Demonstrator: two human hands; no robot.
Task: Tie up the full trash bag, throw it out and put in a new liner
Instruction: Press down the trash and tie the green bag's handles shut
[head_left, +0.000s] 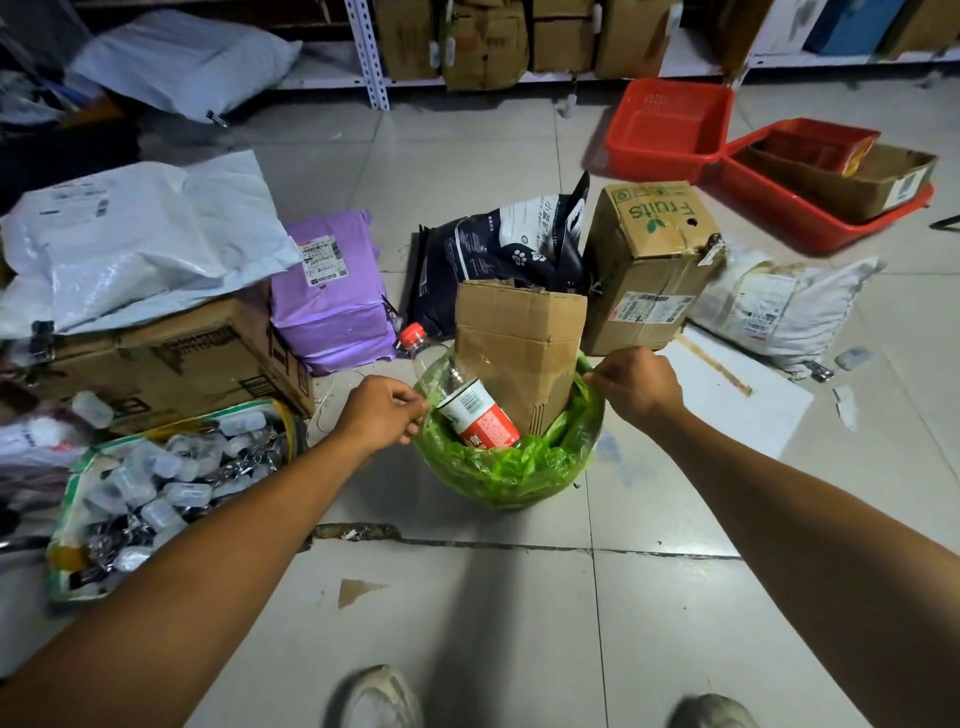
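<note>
Pinching green bag (511, 470) rim, fingers (415, 410) opposite sides

A bottle (470, 400) and carton (519, 353) stand in the bag (509, 473), bottle left.

Both arms out fwd, hands L (382, 415) & R (638, 384) knuckles-up, fingers curled in pinch.

Dim indoor light, dark blurred corners, wide-angle bending at the edges.
</note>
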